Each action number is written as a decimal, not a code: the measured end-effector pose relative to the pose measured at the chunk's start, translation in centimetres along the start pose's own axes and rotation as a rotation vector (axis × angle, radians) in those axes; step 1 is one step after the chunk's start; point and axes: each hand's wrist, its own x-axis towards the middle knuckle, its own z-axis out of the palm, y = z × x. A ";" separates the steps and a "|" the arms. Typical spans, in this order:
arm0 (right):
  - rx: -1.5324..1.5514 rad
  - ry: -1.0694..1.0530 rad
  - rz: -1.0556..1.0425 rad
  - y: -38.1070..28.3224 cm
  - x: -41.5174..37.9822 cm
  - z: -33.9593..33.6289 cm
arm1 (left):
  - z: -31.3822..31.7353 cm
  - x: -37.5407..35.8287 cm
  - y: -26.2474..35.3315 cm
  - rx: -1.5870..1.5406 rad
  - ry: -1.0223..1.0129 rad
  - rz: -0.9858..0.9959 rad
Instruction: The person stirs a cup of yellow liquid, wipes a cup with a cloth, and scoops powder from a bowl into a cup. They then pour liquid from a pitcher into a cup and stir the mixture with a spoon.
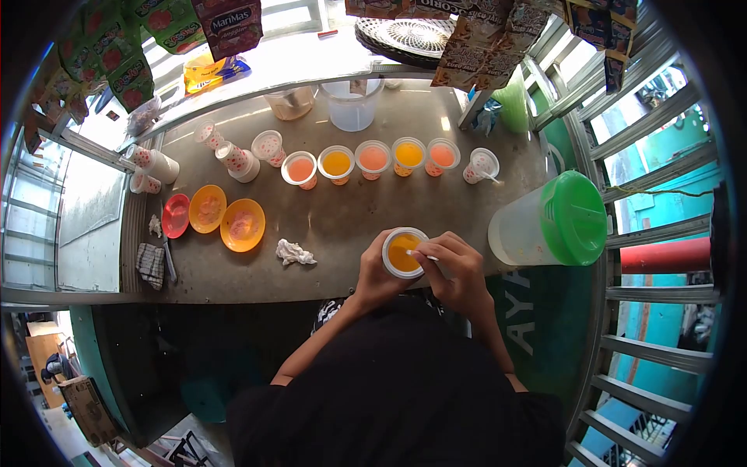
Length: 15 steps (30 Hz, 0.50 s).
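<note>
My left hand (375, 270) is wrapped round a plastic cup (404, 253) of orange-yellow drink, held near the table's front edge. Over the cup's right rim, my right hand (457, 267) pinches a small white spoon (422, 255) whose tip reaches into the drink. Beyond my hands stands a row of several filled cups, among them a pink one (373, 158) and a yellow one (408, 155). At the row's right end is a cup (482, 165) with a white spoon in it. A crumpled white tissue (296, 252) lies left of my hands.
A large clear jug with a green lid (574, 218) stands at the right. Orange plates (243, 226) and a red plate (177, 215) lie left, near stacked cups (237, 159). At the back is a clear bucket (352, 109). Drink sachets (227, 27) hang above.
</note>
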 end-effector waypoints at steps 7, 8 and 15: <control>-0.017 -0.027 0.045 0.1 -0.2 -0.2 | 0.0 0.0 -0.1 0.006 -0.004 -0.005; 0.012 -0.032 0.051 0.0 -0.2 -0.1 | 0.0 0.0 0.0 0.007 -0.003 -0.005; -0.039 0.025 0.010 0.3 -0.1 0.0 | 0.0 0.1 0.0 0.022 -0.001 0.019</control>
